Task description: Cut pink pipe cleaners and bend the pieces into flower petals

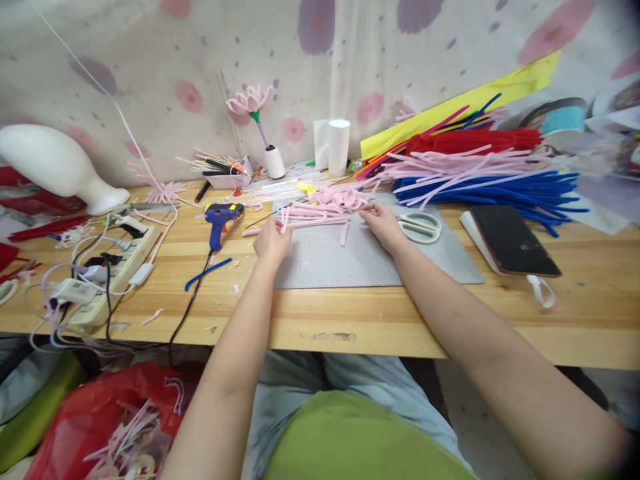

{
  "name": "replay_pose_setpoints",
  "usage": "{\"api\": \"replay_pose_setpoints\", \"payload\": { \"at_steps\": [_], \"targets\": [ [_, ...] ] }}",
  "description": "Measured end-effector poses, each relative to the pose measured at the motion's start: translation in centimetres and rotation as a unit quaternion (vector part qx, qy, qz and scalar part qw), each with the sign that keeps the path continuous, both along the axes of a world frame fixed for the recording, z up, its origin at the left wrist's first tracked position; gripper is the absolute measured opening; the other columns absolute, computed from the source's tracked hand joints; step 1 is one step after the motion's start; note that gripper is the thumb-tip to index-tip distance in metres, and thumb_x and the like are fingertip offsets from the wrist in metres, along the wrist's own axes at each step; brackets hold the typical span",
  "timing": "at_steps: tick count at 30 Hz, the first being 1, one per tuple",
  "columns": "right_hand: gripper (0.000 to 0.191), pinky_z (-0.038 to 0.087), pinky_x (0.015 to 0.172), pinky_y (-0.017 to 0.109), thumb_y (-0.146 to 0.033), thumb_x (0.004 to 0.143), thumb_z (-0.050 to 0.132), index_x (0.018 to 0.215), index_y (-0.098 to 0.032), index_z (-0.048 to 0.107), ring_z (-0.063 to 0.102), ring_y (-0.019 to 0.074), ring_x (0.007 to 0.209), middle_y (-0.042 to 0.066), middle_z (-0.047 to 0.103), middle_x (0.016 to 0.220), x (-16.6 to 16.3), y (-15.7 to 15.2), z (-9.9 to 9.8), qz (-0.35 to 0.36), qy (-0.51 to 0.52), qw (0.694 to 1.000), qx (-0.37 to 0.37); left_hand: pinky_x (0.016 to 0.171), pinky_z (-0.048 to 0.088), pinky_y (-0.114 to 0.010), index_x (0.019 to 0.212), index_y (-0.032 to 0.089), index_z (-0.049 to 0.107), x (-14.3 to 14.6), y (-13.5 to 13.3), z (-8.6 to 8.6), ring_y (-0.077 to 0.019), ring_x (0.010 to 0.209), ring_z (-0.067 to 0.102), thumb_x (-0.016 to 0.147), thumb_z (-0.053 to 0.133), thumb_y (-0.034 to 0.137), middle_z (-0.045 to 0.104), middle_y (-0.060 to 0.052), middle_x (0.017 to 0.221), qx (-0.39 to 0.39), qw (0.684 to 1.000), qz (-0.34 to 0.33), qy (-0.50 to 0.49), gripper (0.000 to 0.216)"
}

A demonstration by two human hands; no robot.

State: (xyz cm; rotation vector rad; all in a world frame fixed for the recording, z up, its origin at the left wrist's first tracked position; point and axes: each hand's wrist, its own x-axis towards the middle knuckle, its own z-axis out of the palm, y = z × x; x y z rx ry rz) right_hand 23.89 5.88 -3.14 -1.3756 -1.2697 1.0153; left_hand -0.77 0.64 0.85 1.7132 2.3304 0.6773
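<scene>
My left hand (pixel 273 241) is closed at the left end of several pale pink pipe cleaners (pixel 320 212), its fingertips pinching a pink strand. To the right, my right hand (pixel 383 227) has its fingers drawn together beside a heap of curled pink pipe-cleaner pieces (pixel 345 198). What those fingers hold, if anything, is too small to make out. Between the hands, a short pink piece (pixel 345 234) lies on the grey cutting mat (pixel 340 267). Scissors with pale green handles (pixel 420 228) rest just right of my right hand.
A blue glue gun (pixel 219 223) and a blue pipe cleaner (pixel 207 273) lie left. A cabled power strip (pixel 117 280) stands farther left. Bundled blue pipe cleaners (pixel 490 193) and a phone (pixel 515 240) are right. A pink flower (pixel 250 101) stands behind in a white holder (pixel 275 163).
</scene>
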Motion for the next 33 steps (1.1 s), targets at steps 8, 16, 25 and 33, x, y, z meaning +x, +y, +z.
{"api": "replay_pose_setpoints", "payload": {
  "at_steps": [8,16,25,33],
  "targets": [
    [0.019,0.02,0.046,0.023,-0.035,0.069,0.06,0.074,-0.019,0.052,0.028,0.007,0.043,-0.007,0.036,0.048,-0.8,0.2,-0.7,-0.029,0.017,0.999,0.042,0.075,0.048,-0.034,0.068,0.016,0.055,-1.9,0.5,0.0,-0.019,0.08,0.062,0.072,0.061,0.025,0.064,-0.005,0.073,0.038,0.958,0.037,-0.281,0.011],
    [0.03,0.037,0.051,0.024,-0.048,0.073,0.058,0.081,-0.019,0.057,0.047,0.0105,0.05,-0.002,0.054,0.061,-4.4,-2.5,0.2,0.186,-0.052,0.975,0.109,0.057,0.048,-0.017,0.069,0.012,0.057,3.9,0.1,-0.2,-0.0083,0.064,0.062,0.072,0.061,0.018,0.059,0.001,0.063,0.047,0.716,-0.049,-0.695,0.008],
    [0.016,0.039,0.068,0.027,-0.027,0.086,0.051,0.083,-0.018,0.063,0.06,0.0177,0.078,0.007,0.068,0.084,-4.0,-2.9,0.6,0.163,-0.344,0.873,0.304,0.055,0.049,-0.018,0.064,0.011,0.059,4.9,-0.4,-1.8,-0.0092,0.062,0.063,0.076,0.057,0.012,0.061,0.0,0.059,0.0,0.695,-0.015,-0.719,0.012],
    [0.022,0.033,0.064,0.027,-0.028,0.088,0.046,0.082,-0.017,0.064,0.059,0.0194,0.082,0.008,0.069,0.086,-4.3,-3.3,0.4,0.135,-0.442,0.83,0.314,0.062,0.052,-0.021,0.065,0.011,0.059,4.9,-0.5,-1.9,-0.0111,0.066,0.065,0.074,0.059,0.014,0.061,0.0,0.06,0.007,0.701,-0.017,-0.713,0.01]
  ]
}}
